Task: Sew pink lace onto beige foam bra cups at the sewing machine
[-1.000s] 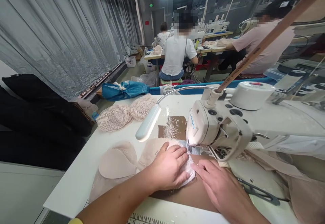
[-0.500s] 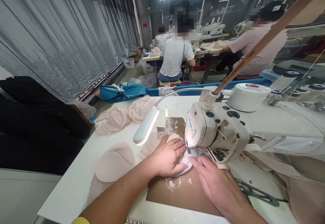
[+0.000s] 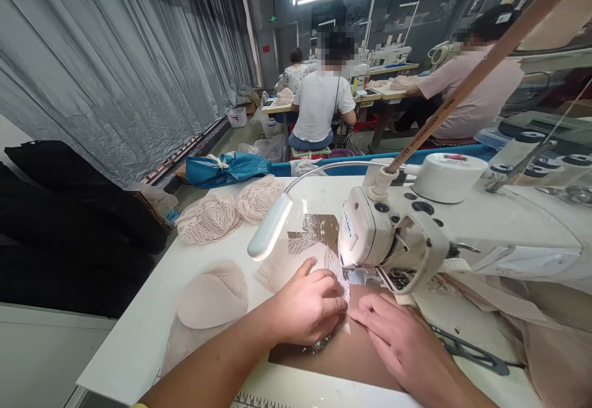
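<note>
A piece of pale pink lace fabric (image 3: 332, 261) lies at the needle of the white sewing machine (image 3: 365, 229), its edge running toward me. My left hand (image 3: 309, 303) is closed on the lace just left of the presser foot, fingers curled and thumb side toward the seam edge. Across from it, my right hand (image 3: 393, 331) has its fingers bent together, thumb and forefinger pinching the near end of the same edge. The fingertips of both hands almost meet there. Under them is a brown sheet (image 3: 333, 362). The needle itself is hidden behind the machine head.
A lamp (image 3: 268, 226) on a bendy neck hangs over the left side. Lace bra cups (image 3: 208, 218) and a smooth cup piece (image 3: 213, 297) lie on the white table (image 3: 134, 334). Dark thread snips (image 3: 472, 349) rest at the right. Other people sit at machines ahead.
My left hand has come nearer to me and curled from lying flat on the lace to gripping its edge. My right hand's fingers have drawn back from the presser foot and bent.
</note>
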Motion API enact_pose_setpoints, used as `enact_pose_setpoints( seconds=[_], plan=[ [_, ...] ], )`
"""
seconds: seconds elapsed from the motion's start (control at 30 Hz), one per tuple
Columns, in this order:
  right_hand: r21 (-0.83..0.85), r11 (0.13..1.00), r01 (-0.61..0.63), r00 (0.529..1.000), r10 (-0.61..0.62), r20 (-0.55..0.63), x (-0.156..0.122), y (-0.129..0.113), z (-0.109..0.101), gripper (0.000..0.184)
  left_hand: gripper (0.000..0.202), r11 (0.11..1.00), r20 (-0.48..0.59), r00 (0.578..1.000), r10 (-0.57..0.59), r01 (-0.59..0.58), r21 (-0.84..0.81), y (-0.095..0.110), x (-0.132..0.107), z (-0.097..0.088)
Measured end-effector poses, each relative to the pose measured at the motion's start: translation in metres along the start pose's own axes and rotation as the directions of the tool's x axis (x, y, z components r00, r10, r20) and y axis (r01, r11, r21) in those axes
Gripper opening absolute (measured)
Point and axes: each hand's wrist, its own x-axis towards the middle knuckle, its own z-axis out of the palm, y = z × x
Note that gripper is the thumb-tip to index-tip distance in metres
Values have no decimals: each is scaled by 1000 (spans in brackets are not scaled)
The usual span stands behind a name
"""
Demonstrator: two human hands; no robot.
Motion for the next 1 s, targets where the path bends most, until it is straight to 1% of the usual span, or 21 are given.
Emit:
enact_pose_setpoints(
  seconds=[0.07, 0.17, 0.2, 0.23, 0.33, 0.4, 0.57, 0.8, 1.0],
  plan=[
    [-9, 1000, -26, 998, 26, -51, 1, 3, -2, 40, 26, 1000, 20, 1000, 9, -9, 2, 2, -1, 2],
    [-61, 993, -106, 982, 95, -161, 4, 4, -1, 40, 26, 1000, 40, 999, 24, -24, -5, 2, -1, 2],
    [-76, 991, -109, 980, 95, -175, 5, 3, 0, 40, 25, 999, 44, 999, 31, -31, -10, 2, -1, 2],
    [-89, 991, -96, 983, 80, -166, 6, 2, 1, 40, 25, 999, 46, 998, 35, -34, -16, 2, -1, 2],
    [-124, 992, -24, 997, 14, -78, 7, -2, 3, 41, 26, 999, 23, 999, 32, -31, -22, 2, -1, 3],
    [-146, 989, 1, 999, -8, -43, 6, -3, 4, 42, 27, 1000, 2, 1000, 18, -17, -16, 2, -2, 5],
    [-223, 975, 20, 996, -38, -77, 4, -1, 5, 43, 30, 1000, 0, 1000, -16, 16, 12, 1, -2, 8],
    [-327, 945, 9, 987, -61, -149, 6, 1, 14, 44, 32, 999, -15, 999, -47, 48, 24, -3, 0, 9],
    [-367, 930, -35, 986, -28, -164, 9, -1, 12, 47, 33, 995, -39, 995, -93, 95, 40, -10, 4, 14]
  ],
)
